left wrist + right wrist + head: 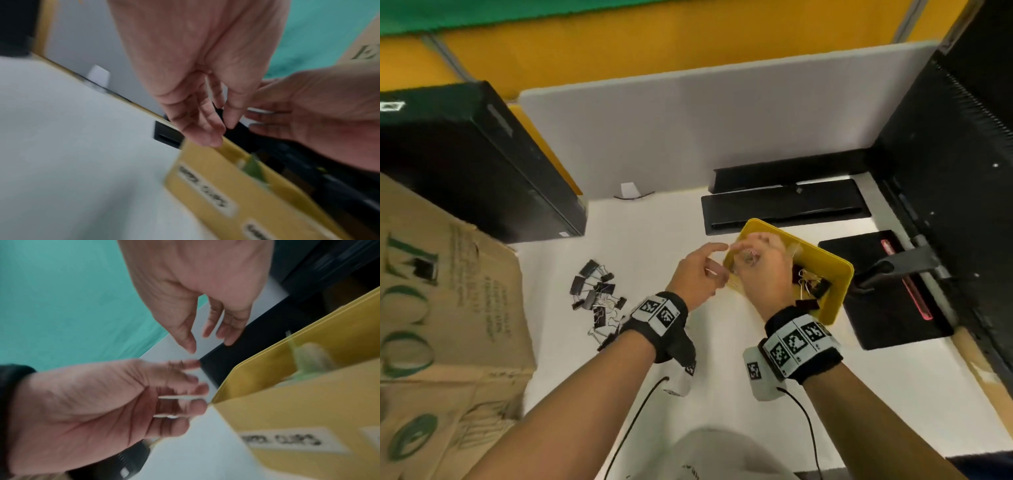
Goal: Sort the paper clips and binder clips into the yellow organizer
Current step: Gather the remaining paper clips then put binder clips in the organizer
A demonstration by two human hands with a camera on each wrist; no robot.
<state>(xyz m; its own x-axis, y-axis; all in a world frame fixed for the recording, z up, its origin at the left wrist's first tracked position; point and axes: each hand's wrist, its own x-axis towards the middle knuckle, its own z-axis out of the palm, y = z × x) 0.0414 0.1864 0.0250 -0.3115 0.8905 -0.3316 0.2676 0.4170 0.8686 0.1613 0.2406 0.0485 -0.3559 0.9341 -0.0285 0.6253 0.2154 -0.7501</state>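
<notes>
The yellow organizer [839, 274] stands on the white desk right of centre, with black binder clips [813, 286] in its near compartment. Its front wall [287, 410] bears a label reading "paper clips" [281, 439]. My left hand [717, 260] hovers at the organizer's left corner, palm up, with a few wire paper clips [176, 398] cupped in its loosely curled fingers [197, 386]. My right hand [743, 253] hangs just above it over the organizer's far left part, and its thumb and fingers [209, 344] are apart with nothing between them. A pile of black binder clips [597, 298] lies on the desk to the left.
A cardboard box [448, 308] and a black case [482, 164] fill the left side. Black trays [784, 205] lie behind the organizer, a monitor stand [893, 284] and monitor [962, 171] to its right. A white divider [688, 120] closes the back.
</notes>
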